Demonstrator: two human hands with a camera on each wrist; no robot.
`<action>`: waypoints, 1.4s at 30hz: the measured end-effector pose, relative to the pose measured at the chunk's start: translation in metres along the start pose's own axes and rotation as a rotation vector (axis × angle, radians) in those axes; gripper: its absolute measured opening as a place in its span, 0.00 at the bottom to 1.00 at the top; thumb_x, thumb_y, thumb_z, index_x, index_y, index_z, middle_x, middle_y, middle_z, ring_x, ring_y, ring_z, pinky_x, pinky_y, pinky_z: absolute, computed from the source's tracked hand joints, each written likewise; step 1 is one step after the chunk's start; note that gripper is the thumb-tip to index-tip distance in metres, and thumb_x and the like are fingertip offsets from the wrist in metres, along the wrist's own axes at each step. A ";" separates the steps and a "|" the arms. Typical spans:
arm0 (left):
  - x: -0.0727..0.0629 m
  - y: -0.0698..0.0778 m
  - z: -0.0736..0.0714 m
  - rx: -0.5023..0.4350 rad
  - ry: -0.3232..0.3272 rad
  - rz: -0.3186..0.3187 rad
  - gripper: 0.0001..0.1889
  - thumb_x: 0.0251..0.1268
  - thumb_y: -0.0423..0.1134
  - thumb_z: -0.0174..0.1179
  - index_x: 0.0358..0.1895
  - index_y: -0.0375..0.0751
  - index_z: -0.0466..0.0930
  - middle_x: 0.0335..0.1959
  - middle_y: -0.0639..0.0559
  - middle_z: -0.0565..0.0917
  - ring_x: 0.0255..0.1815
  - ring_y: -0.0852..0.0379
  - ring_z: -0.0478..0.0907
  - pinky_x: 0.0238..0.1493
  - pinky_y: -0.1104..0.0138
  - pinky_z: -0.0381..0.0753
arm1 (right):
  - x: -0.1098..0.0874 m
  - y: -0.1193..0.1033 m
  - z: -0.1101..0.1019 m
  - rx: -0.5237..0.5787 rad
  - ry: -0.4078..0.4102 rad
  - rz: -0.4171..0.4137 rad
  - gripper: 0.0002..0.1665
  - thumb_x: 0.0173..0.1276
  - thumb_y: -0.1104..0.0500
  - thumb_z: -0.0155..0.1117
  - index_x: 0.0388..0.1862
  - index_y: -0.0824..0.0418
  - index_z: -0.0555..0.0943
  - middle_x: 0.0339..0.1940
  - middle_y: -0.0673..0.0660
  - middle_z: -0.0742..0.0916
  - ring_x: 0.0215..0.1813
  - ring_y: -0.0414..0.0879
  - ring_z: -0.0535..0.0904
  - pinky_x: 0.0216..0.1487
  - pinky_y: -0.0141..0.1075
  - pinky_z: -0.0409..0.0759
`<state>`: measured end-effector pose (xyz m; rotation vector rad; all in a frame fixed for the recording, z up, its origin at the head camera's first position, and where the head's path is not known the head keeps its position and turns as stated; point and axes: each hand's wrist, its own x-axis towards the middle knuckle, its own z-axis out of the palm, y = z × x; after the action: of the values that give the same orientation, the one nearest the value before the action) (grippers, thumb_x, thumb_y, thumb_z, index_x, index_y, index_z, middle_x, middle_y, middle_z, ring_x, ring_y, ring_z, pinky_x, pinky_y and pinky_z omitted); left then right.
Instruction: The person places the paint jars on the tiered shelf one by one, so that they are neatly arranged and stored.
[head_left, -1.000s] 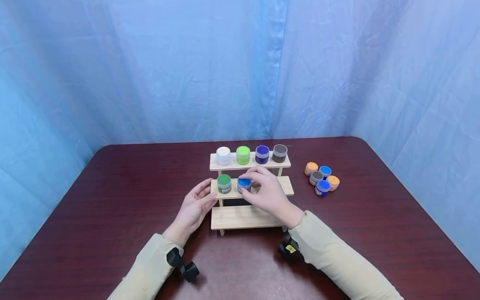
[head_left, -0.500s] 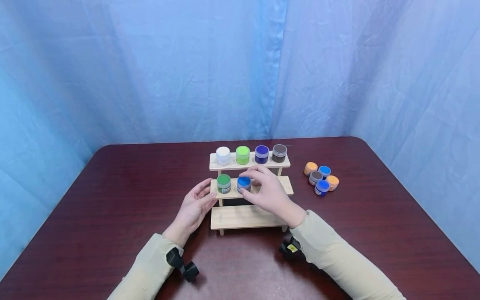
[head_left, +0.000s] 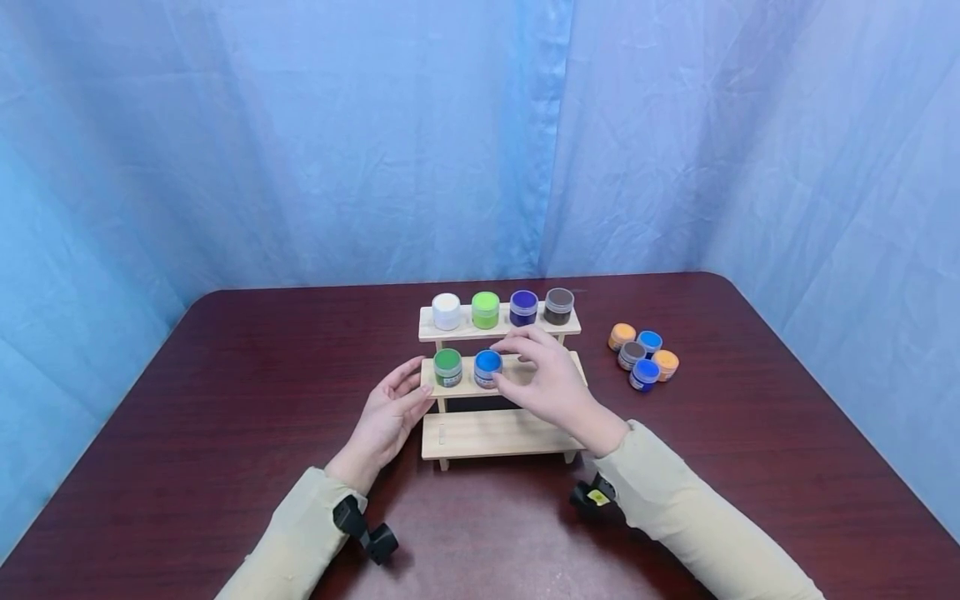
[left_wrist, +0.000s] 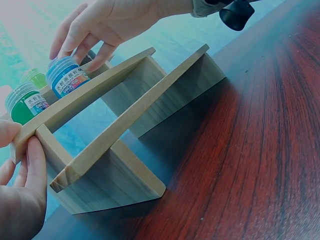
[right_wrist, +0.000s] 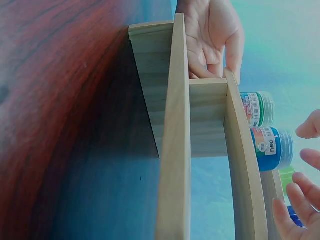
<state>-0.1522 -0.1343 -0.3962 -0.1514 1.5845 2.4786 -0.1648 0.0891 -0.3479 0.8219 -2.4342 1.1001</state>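
Note:
A three-tier wooden stand (head_left: pixel 487 435) stands on the table, its middle tier held at the left end by my left hand (head_left: pixel 386 421), thumb above and fingers below. On that tier sit a dark green paint jar (head_left: pixel 447 368) and, to its right, a blue paint jar (head_left: pixel 488 367), both upright. My right hand (head_left: pixel 551 379) is at the blue jar's right side, thumb and fingers spread. In the right wrist view, a gap shows between those fingertips (right_wrist: pixel 307 131) and the blue jar's lid (right_wrist: pixel 286 149).
White (head_left: pixel 447 312), light green (head_left: pixel 485 310), purple (head_left: pixel 523 308) and dark grey (head_left: pixel 558 307) jars line the top tier. Right of the stand, several jars cluster on the table, among them an orange jar (head_left: pixel 665 365) and a blue one (head_left: pixel 645 375). Blue curtains (head_left: pixel 375 150) hang behind.
My right hand has let go of the blue jar and drawn slightly right, its fingers off the lid. The jar stays on the middle tier. My left hand has not moved.

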 end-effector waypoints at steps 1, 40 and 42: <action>0.000 0.000 0.000 0.000 0.000 0.001 0.30 0.66 0.19 0.45 0.71 0.33 0.53 0.41 0.55 0.74 0.36 0.68 0.78 0.42 0.79 0.79 | -0.001 0.001 -0.001 0.004 0.002 -0.003 0.16 0.53 0.65 0.71 0.43 0.61 0.84 0.43 0.55 0.81 0.46 0.48 0.77 0.46 0.42 0.82; 0.000 0.000 0.002 0.007 -0.007 -0.004 0.30 0.66 0.20 0.46 0.71 0.33 0.54 0.41 0.55 0.74 0.36 0.68 0.78 0.41 0.79 0.79 | -0.047 0.043 -0.053 -0.098 0.071 0.031 0.18 0.49 0.69 0.72 0.43 0.65 0.83 0.41 0.57 0.82 0.39 0.45 0.77 0.39 0.46 0.84; 0.000 0.000 0.002 0.004 -0.005 -0.003 0.30 0.66 0.20 0.46 0.71 0.33 0.53 0.41 0.55 0.74 0.36 0.68 0.78 0.42 0.79 0.79 | -0.050 0.045 -0.056 -0.113 0.086 0.033 0.18 0.49 0.69 0.72 0.42 0.65 0.83 0.40 0.57 0.82 0.39 0.45 0.78 0.38 0.46 0.84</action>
<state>-0.1526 -0.1325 -0.3957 -0.1460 1.5863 2.4715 -0.1510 0.1739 -0.3636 0.6865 -2.4215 0.9779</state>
